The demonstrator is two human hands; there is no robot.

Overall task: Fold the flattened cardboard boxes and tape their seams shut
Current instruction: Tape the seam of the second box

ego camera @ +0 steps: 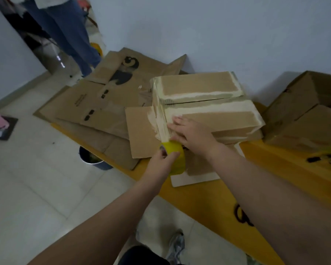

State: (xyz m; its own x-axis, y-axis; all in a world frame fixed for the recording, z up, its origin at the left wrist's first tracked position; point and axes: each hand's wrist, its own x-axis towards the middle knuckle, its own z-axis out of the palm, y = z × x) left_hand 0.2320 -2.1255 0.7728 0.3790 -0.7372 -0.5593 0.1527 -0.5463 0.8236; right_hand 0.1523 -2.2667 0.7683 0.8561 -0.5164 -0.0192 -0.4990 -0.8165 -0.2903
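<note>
The yellow wooden counter (271,169) carries a spread of flattened cardboard boxes (96,104) at its left end, a folded box (208,87) with pale tape along its seams in the middle, a larger brown box (302,119) at the right, and a small black object (313,159) near that box.

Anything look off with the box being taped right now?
Yes. The box has pale torn strips along its top, like ripped-off old tape, and a dark gap between its top flaps. The left hand grips the tape roll; the right hand presses the box.
</note>
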